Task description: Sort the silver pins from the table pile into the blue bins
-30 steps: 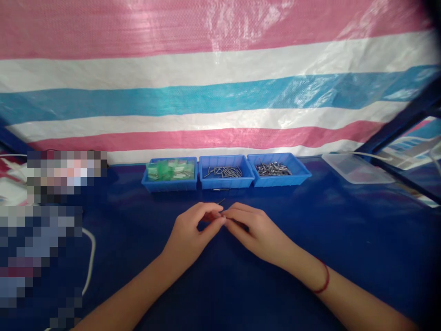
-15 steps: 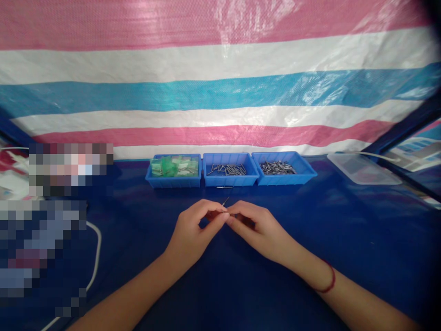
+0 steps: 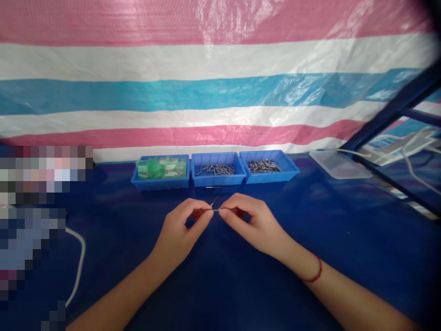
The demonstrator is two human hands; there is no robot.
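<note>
My left hand (image 3: 182, 227) pinches one end of a thin metal pin (image 3: 216, 210) between thumb and fingertips. The fingertips of my right hand (image 3: 257, 223) are closed on the pin's other end, and a short stretch of it shows between the hands. A second thin metal piece (image 3: 215, 200) sticks up and to the right from my left fingertips. Beyond the hands, another metal pin (image 3: 213, 187) lies on the blue table in front of the middle blue bin (image 3: 217, 180), which holds several metal pins (image 3: 220, 169).
The left blue bin (image 3: 161, 184) holds green and clear packets. Small metal parts (image 3: 264, 166) fill the right blue bin (image 3: 275, 177). A translucent lid (image 3: 339, 164) lies at the right back. A white cable (image 3: 81, 257) curves along the left, beside a blurred area. Striped sheeting (image 3: 213, 94) hangs behind.
My hands have drawn slightly apart, and a length of pin now shows between their fingertips. The whole view has shifted, so the bins and hands appear further left.
</note>
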